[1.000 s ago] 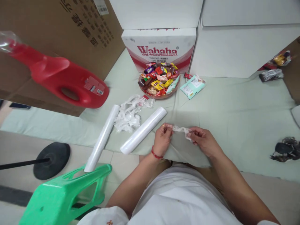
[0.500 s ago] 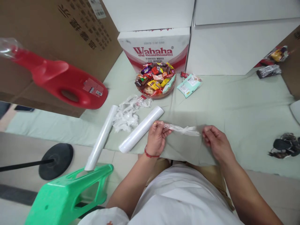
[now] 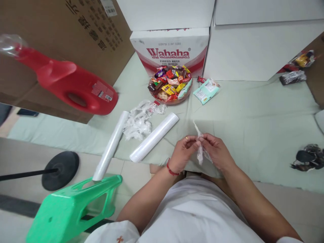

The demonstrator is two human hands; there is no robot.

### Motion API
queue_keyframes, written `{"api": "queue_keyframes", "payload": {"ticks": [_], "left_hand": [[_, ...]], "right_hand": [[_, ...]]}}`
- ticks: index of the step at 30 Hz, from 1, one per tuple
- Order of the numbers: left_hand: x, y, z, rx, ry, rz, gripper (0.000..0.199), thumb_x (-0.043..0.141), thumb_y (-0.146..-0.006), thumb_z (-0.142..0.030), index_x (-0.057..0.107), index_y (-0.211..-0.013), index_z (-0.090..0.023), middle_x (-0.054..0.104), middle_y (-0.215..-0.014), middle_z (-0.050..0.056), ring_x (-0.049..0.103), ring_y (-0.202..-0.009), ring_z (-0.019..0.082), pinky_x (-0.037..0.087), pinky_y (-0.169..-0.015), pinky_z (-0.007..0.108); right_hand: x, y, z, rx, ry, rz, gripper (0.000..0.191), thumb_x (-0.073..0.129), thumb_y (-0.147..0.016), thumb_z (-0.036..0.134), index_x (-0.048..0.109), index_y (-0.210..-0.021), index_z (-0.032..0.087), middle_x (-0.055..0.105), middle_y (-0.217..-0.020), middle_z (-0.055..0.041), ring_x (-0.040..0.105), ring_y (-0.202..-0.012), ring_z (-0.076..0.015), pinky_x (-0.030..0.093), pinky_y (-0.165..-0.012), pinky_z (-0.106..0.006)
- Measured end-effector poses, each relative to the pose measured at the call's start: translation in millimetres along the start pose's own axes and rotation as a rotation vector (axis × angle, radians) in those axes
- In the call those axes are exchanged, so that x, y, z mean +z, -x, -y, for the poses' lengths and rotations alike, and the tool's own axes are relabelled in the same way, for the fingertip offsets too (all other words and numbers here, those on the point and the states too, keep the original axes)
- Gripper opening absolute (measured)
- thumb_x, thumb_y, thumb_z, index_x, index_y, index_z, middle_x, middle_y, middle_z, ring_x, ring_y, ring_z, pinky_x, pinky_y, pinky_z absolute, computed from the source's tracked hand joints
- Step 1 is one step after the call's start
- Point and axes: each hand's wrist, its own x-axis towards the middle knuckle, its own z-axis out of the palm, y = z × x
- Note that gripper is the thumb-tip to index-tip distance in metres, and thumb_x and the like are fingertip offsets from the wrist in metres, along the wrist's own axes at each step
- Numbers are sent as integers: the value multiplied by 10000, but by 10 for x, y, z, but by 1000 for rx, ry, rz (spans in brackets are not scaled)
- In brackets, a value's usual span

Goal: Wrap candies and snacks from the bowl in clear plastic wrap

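Observation:
My left hand (image 3: 183, 153) and my right hand (image 3: 215, 150) meet in front of my body, above the near edge of the cloth. Between their fingertips they pinch a thin clear plastic bag (image 3: 199, 158), bunched into a strand. Its narrow end points up past the fingers and its looser part hangs below. To the left of my left hand lies a white plastic roll (image 3: 154, 137). Beside that roll is a heap of crumpled clear plastic bags (image 3: 138, 125). A second white roll (image 3: 111, 146) leans over the table edge onto the green stool.
A bowl of wrapped sweets (image 3: 170, 86) stands before a Wahaha carton (image 3: 169, 55). Right of it lies a mint-green packet (image 3: 206, 91). A red jug (image 3: 76, 86) is at the left, above a green stool (image 3: 73, 206). Dark wrapped items (image 3: 307, 158) lie far right.
My right hand has come left to meet my left hand. The plastic bag, earlier stretched sideways from my left hand, is now bunched upright between both hands.

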Motion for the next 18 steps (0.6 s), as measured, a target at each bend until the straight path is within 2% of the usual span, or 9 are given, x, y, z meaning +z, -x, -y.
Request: {"api": "queue_keyframes", "payload": {"ticks": [3, 6, 8, 10, 12, 15, 18], "left_hand": [[-16, -9, 111, -34, -38, -70, 382, 930, -662, -449, 731, -798, -152, 730, -778, 32, 640, -734, 139, 504, -750, 264], [-49, -22, 138, -74, -48, -107, 406, 924, -658, -478, 695, -728, -150, 733, -768, 46, 640, -729, 139, 492, -723, 254], [-51, -25, 128, -95, -1, -86, 461, 870, -706, -577, 709, -794, -155, 750, -880, 65, 667, -810, 162, 514, -742, 266], [-29, -26, 123, -104, 43, -23, 509, 809, -753, -645, 726, -876, -158, 742, -943, 65, 672, -866, 174, 529, -761, 275], [3, -31, 130, -83, 39, 18, 494, 840, -738, -611, 716, -868, -151, 723, -858, 37, 651, -799, 146, 511, -735, 253], [25, -39, 131, -57, 35, -23, 474, 919, -669, -519, 634, -739, -147, 663, -676, -10, 574, -619, 88, 448, -622, 216], [-19, -35, 81, -148, 114, 7, 519, 926, -643, -536, 587, -766, -163, 683, -697, -3, 612, -592, 104, 436, -547, 214]], "right_hand": [[-20, -14, -50, -42, 65, -138, 401, 780, -789, 580, 692, -834, 192, 591, -670, 22, 469, -599, -114, 385, -567, -248], [-101, -29, -73, -60, 85, -288, 402, 804, -773, 570, 664, -781, 193, 538, -618, 37, 424, -560, -102, 341, -528, -241], [-129, -27, -81, -54, 62, -265, 408, 769, -804, 592, 658, -798, 199, 526, -603, 42, 410, -532, -99, 324, -502, -239], [-111, -8, -90, -43, 65, -183, 413, 714, -845, 613, 668, -848, 202, 532, -594, 43, 411, -505, -100, 318, -479, -237], [-64, 18, -100, -62, 121, -126, 412, 681, -873, 610, 683, -895, 199, 530, -590, 45, 416, -496, -101, 319, -469, -234], [-27, 45, -96, -128, 242, -118, 392, 661, -904, 580, 702, -915, 191, 523, -596, 44, 418, -519, -96, 326, -484, -228], [-113, 48, -44, -101, 259, -62, 401, 665, -903, 584, 704, -888, 185, 494, -578, 51, 388, -505, -86, 304, -470, -223]]}}
